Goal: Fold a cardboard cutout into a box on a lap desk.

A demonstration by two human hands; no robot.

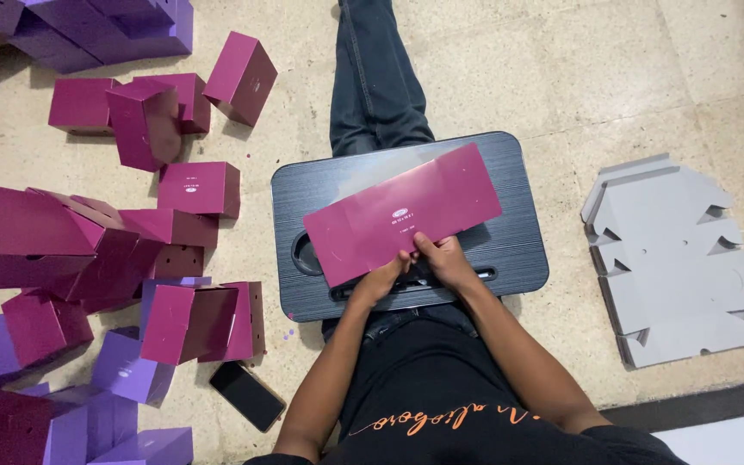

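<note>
One camera only, worn on the seated person's head, looks almost straight down, close over the dark ribbed plastic lap tray (510, 250) and taking in the beige tiled floor (510, 77) on both sides.

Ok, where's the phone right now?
The phone lies on the floor at the person's left, just below the folded magenta boxes and beside the left forearm.

A makeshift packing workspace: tiled floor (510, 69) strewn with folded boxes (144, 120) and flat cardboard blanks (673, 267).
</note>
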